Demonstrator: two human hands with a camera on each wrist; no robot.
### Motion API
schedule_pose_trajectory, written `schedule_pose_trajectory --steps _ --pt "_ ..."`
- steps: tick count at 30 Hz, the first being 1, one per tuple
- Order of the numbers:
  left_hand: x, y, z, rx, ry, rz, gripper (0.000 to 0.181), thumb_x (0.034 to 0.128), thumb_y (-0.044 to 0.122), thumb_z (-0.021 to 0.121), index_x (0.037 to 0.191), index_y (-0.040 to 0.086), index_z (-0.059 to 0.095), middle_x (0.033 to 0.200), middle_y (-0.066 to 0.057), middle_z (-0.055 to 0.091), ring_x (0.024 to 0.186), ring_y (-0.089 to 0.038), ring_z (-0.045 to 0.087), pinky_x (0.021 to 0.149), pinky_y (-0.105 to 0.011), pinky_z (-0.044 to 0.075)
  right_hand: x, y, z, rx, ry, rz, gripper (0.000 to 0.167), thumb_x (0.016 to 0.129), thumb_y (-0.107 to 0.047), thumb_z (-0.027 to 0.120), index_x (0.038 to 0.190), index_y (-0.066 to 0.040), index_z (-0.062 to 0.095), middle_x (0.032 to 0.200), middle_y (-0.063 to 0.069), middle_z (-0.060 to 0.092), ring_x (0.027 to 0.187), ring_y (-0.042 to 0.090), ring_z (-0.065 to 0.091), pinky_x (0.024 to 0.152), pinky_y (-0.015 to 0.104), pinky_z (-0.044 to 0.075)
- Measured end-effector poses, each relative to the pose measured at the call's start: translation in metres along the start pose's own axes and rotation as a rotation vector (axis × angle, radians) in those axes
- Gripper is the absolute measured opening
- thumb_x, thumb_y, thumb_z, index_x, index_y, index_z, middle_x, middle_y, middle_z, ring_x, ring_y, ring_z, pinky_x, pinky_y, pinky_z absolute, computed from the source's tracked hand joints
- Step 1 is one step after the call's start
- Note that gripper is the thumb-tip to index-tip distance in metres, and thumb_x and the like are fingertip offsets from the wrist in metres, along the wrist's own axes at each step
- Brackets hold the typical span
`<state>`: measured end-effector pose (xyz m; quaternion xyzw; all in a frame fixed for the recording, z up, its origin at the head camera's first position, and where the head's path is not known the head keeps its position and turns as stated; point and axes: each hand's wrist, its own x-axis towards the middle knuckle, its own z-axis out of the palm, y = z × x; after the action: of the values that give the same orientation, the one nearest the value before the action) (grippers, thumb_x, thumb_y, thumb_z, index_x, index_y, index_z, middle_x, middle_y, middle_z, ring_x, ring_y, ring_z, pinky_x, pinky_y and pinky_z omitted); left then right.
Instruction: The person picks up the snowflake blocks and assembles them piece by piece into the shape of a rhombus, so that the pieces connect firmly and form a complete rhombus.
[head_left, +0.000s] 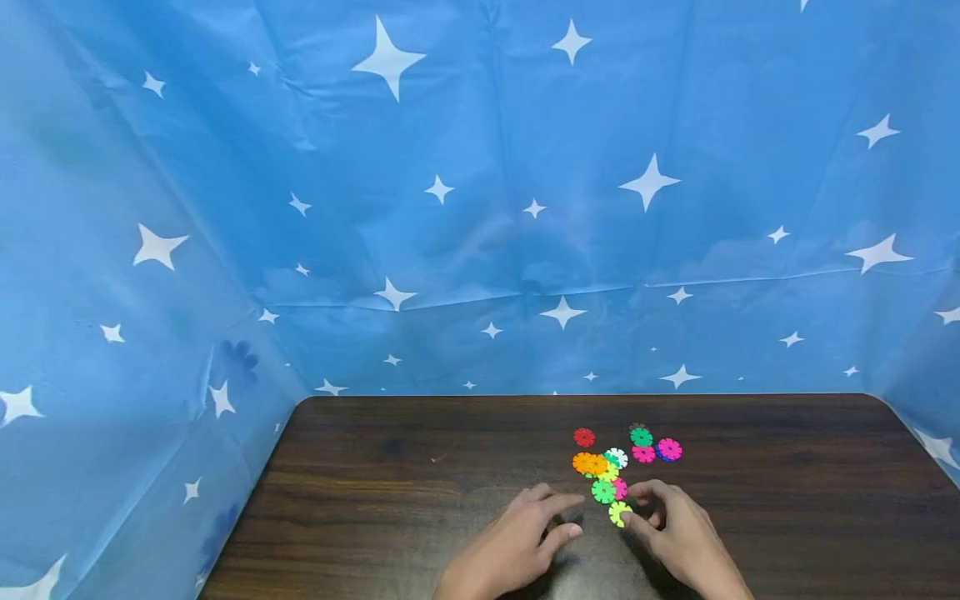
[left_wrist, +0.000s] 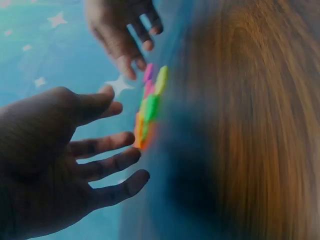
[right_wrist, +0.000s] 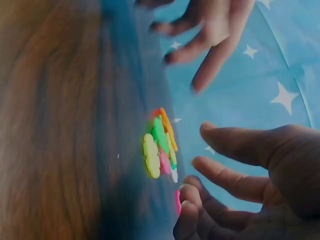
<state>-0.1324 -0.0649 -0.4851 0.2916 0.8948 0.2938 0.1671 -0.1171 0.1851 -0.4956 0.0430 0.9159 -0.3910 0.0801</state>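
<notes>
Several notched plastic discs, shaped like snowflakes, lie loosely grouped on the dark table. A yellow disc (head_left: 619, 512) is nearest the front, beside the thumb of my right hand (head_left: 678, 533). In the right wrist view that yellow disc (right_wrist: 151, 156) lies apart from the fingers, which are bent a little around nothing. A green disc (head_left: 603, 491) overlaps a pink disc (head_left: 620, 488) just behind it. To the left, my left hand (head_left: 525, 533) hovers over the wood, its fingers spread and holding nothing. Orange discs (head_left: 583, 463) sit behind, partly stacked.
Farther back are a red disc (head_left: 584, 437), a white disc (head_left: 617, 457), a dark green disc (head_left: 641, 437) and a magenta disc (head_left: 670, 449) over a blue one. The brown wood-grain table (head_left: 360, 517) ends at a blue star-patterned curtain (head_left: 480, 250) at the back and sides.
</notes>
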Motion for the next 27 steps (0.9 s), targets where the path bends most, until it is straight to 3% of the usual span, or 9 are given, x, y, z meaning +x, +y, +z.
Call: schedule_pose_trajectory --steps 5,9,12,15,18,22,27 --pt "0.039 0.003 0.016 0.011 -0.046 -0.031 0.045 0.1094 0.037 0.063 0.154 0.03 0.058 0.124 0.001 0.06 0.093 -0.006 0.053 0.082 -0.027 0.054 0.013 0.004 0.005 0.012 -0.011 0.047 0.038 0.094 -0.02 0.084 0.125 -0.002 0.07 0.117 0.014 0.068 0.081 0.017 0.057 0.066 0.033 0.046" --pt "0.05 -0.006 0.027 -0.045 -0.046 -0.09 0.037 0.1082 0.033 0.066 0.145 0.03 0.065 0.116 0.0 0.056 0.088 -0.009 0.051 0.077 -0.028 0.051 0.017 0.009 0.012 -0.012 -0.04 0.057 0.041 0.091 -0.021 0.087 0.121 -0.001 0.07 0.107 0.013 0.061 0.084 0.019 0.054 0.068 0.033 0.047" --pt "0.052 -0.012 0.031 -0.067 -0.021 -0.079 0.023 0.1062 0.027 0.07 0.128 0.023 0.073 0.114 0.0 0.054 0.091 -0.009 0.051 0.078 -0.029 0.053 0.017 0.012 0.014 -0.028 -0.034 0.067 0.038 0.089 -0.016 0.089 0.117 -0.001 0.069 0.103 0.013 0.058 0.084 0.02 0.052 0.069 0.034 0.047" --pt "0.049 -0.015 0.032 -0.075 0.025 -0.045 0.006 0.1028 0.019 0.075 0.106 0.017 0.07 0.109 0.001 0.053 0.089 -0.007 0.049 0.077 -0.025 0.052 0.016 0.012 0.016 -0.04 -0.023 0.069 0.033 0.087 -0.01 0.089 0.113 -0.002 0.07 0.104 0.012 0.058 0.083 0.02 0.051 0.07 0.034 0.046" --pt "0.045 -0.015 0.032 -0.053 0.048 -0.024 0.019 0.1 0.014 0.078 0.091 0.017 0.061 0.102 0.003 0.049 0.081 -0.005 0.047 0.069 -0.02 0.049 0.016 0.011 0.018 -0.037 -0.027 0.06 0.029 0.088 -0.007 0.088 0.11 -0.004 0.069 0.104 0.011 0.058 0.083 0.02 0.051 0.071 0.035 0.046" --pt "0.039 -0.014 0.03 -0.009 0.041 -0.005 0.027 0.0977 0.009 0.079 0.085 0.016 0.056 0.092 0.005 0.045 0.074 -0.003 0.042 0.064 -0.018 0.046 0.015 0.008 0.021 -0.016 -0.039 0.042 0.029 0.087 -0.003 0.087 0.107 -0.005 0.067 0.101 0.008 0.06 0.083 0.019 0.052 0.072 0.035 0.048" --pt "0.034 -0.015 0.032 -0.078 0.066 -0.031 0.03 0.0936 0.002 0.081 0.096 0.013 0.053 0.089 0.004 0.047 0.078 -0.003 0.042 0.069 -0.018 0.045 0.014 0.006 0.023 0.064 -0.059 0.069 0.025 0.089 0.002 0.083 0.101 -0.007 0.063 0.093 0.005 0.062 0.08 0.018 0.055 0.071 0.033 0.049"
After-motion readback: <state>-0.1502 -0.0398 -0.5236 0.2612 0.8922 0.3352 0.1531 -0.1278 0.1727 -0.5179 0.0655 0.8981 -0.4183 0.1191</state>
